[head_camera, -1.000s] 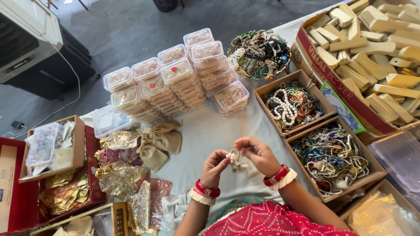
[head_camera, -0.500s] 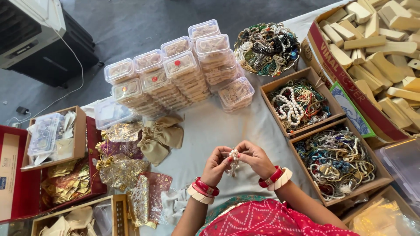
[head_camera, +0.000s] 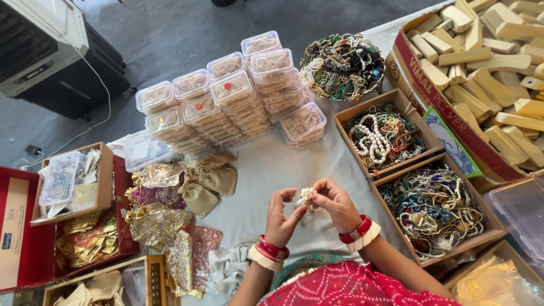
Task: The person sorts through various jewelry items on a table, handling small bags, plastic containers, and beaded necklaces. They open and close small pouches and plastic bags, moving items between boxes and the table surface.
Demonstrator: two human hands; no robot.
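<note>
Stacked clear lidded boxes centre; red printed carton right; red-cream box left.

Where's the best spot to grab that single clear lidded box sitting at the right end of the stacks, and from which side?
Grip the clear box across its two side walls just under the lid, coming straight down from above. The taller stacks crowd its left, the cardboard tray its right; the top stays free.

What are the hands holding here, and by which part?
A small white beaded piece, pinched between the fingertips of the left hand and right hand; which part of it they grip cannot be told.
</note>
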